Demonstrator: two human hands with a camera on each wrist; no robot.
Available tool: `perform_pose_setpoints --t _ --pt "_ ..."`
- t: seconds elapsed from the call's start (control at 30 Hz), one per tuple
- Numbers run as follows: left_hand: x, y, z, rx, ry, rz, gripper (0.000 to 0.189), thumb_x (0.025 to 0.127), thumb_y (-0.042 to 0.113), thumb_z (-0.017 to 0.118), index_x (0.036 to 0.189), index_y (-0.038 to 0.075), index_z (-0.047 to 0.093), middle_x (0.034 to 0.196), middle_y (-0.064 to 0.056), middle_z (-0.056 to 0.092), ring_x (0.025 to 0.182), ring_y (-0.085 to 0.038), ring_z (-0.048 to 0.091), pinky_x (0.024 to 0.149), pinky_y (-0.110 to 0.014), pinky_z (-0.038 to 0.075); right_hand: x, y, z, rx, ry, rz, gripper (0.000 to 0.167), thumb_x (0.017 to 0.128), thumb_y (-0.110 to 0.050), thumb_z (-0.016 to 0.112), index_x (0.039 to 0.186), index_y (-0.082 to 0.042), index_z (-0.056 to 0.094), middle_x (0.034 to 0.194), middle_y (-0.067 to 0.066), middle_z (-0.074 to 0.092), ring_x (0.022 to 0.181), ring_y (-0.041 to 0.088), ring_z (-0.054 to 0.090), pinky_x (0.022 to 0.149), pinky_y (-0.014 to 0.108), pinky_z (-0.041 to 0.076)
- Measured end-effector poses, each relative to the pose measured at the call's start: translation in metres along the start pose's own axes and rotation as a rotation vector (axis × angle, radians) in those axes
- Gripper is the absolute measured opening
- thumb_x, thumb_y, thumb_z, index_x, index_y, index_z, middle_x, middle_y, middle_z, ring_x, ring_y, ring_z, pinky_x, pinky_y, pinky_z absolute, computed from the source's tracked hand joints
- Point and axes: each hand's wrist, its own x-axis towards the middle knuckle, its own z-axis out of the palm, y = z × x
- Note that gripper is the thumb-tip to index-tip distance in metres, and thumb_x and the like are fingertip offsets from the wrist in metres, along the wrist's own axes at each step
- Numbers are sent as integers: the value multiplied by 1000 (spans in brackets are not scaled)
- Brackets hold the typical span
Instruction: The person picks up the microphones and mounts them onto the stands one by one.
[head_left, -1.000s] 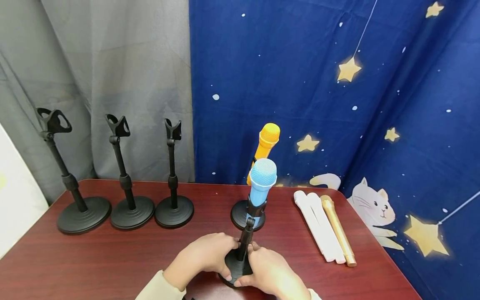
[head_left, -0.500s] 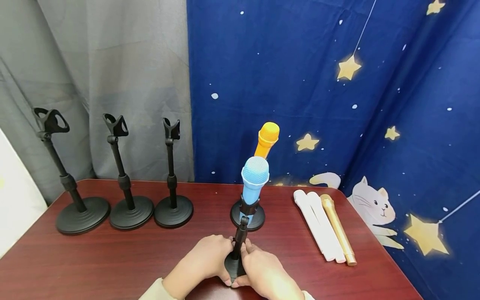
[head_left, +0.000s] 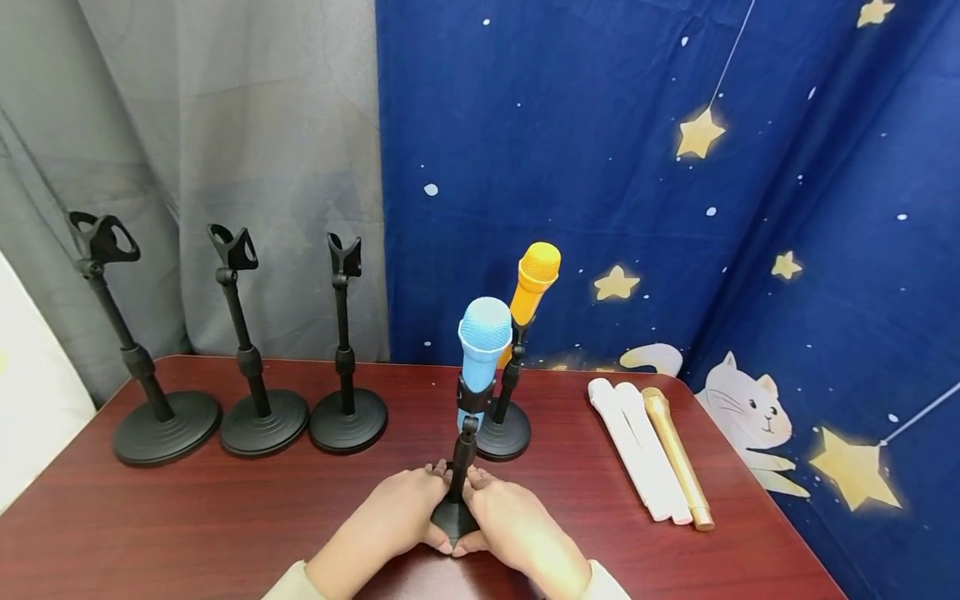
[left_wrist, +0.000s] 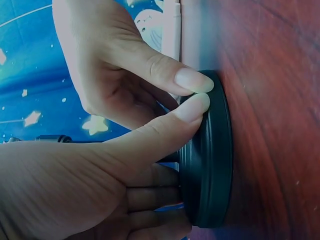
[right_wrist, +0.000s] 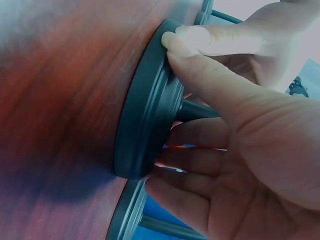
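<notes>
A light blue microphone (head_left: 486,329) leans in the clip of a black desk stand near the middle of the table. Both hands grip the round base (head_left: 453,521) of this stand, my left hand (head_left: 397,512) on one side, my right hand (head_left: 521,525) on the other. In the left wrist view the two thumbs meet on the base's near rim (left_wrist: 217,165). Fingers reach around the base's sides in the right wrist view, and its edge sits at or very near the tabletop. Just behind stands a yellow microphone (head_left: 537,271) in another black stand (head_left: 504,429), partly hidden.
Several stands are on the table; on the left, three with bare clips: an outer stand (head_left: 165,425), a middle stand (head_left: 264,421) and an inner stand (head_left: 348,421). At right lie white sticks (head_left: 637,450) and a gold one (head_left: 678,458). Curtains (head_left: 277,167) hang behind the table.
Both hands have shifted the stand with the blue microphone to the left and slightly away from me. More of the yellow microphone's stand now shows behind it.
</notes>
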Motion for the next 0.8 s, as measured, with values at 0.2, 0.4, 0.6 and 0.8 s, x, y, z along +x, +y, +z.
perform_pose_setpoints --t 0.2,0.4,0.6,0.8 --pt "-1 -9 -5 -37 2 -50 74 59 35 96 124 9 71 123 -18 72 109 -35 69 93 -51 55 13 -2 0 20 -41 -15 59 70 -54 85 116 -19 73 137 0 66 107 15 71 84 28 58" --pt "-1 -18 -12 -43 5 -93 74 59 34 96 123 6 71 126 -23 69 111 -39 68 95 -53 54 24 -1 3 48 -9 -74 72 74 -52 83 136 -20 63 143 0 61 113 15 70 91 28 57" --pt "6 -28 -16 -54 14 -98 73 58 31 97 122 4 71 123 -25 69 107 -40 69 93 -53 54 37 1 3 58 -11 -82 71 76 -51 82 135 -18 65 143 3 62 118 17 68 94 29 56" --pt "18 -36 -20 -68 -17 -108 63 60 28 98 114 5 74 118 -21 72 103 -36 70 90 -49 55 50 4 5 43 -27 -57 68 76 -53 82 131 -16 66 142 6 63 115 20 70 94 31 57"
